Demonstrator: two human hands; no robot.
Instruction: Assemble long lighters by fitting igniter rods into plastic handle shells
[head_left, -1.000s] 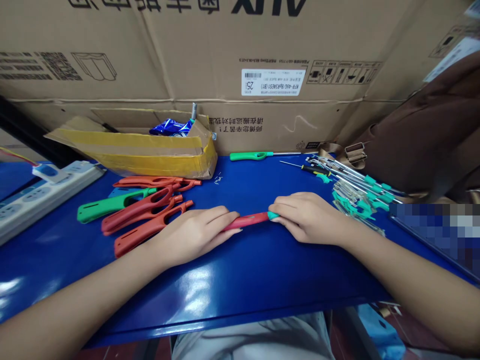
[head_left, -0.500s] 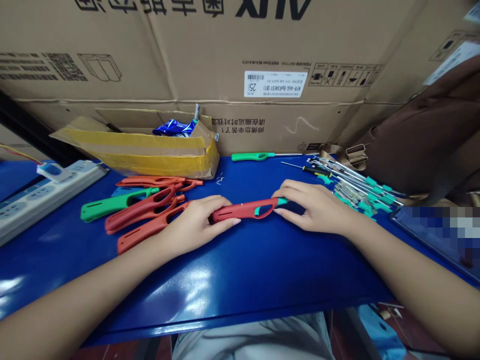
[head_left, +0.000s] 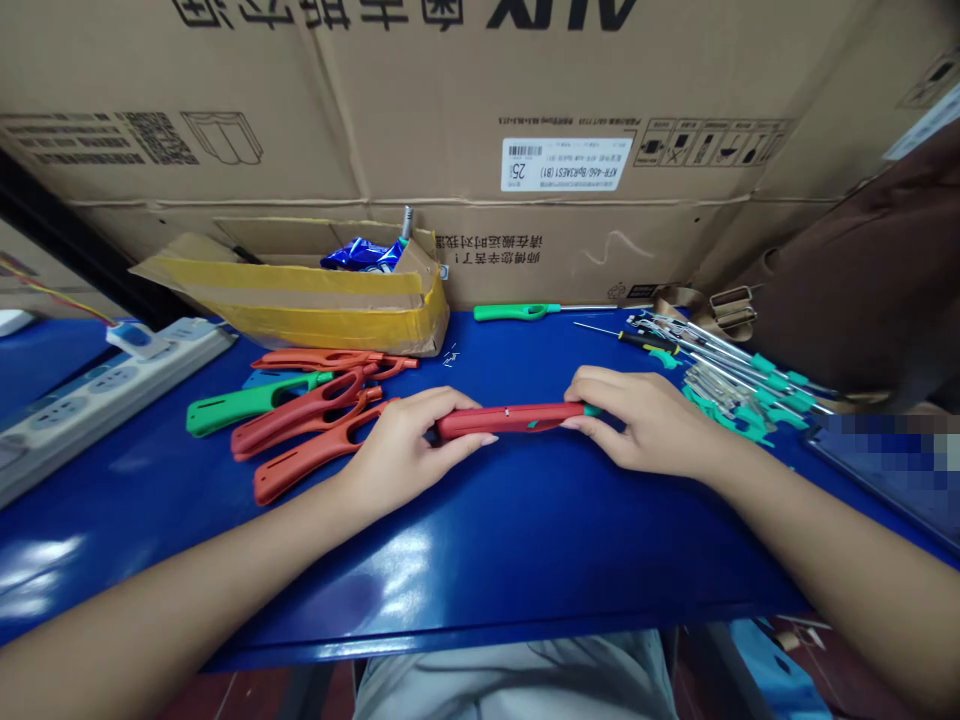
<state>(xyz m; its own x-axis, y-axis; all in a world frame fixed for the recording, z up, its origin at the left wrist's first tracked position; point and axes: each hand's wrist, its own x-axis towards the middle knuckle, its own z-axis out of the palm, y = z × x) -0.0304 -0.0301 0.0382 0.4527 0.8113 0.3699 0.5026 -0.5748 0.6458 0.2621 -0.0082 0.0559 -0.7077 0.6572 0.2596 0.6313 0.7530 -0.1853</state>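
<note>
A red lighter handle with a green trigger lies level between my hands, just above the blue table. My left hand is closed around its left end, thumb along the near side. At the other end, the fingers and thumb of my right hand pinch the tip, where a green piece shows. The handle's narrow edge faces up, so its finger loop is mostly out of sight. To the left lie several red-orange handles and a green handle. Behind my hands rests a whole green lighter with a metal rod.
A carton with yellow tape stands behind the handles, holding a blue packet. On the right are metal rods with green parts, a screwdriver and a brown bag. A power strip lies at left; a large cardboard box stands behind.
The red handle has been rolled in my hands, so its narrow edge now faces up and the loop barely shows. The whole view has shifted slightly.
</note>
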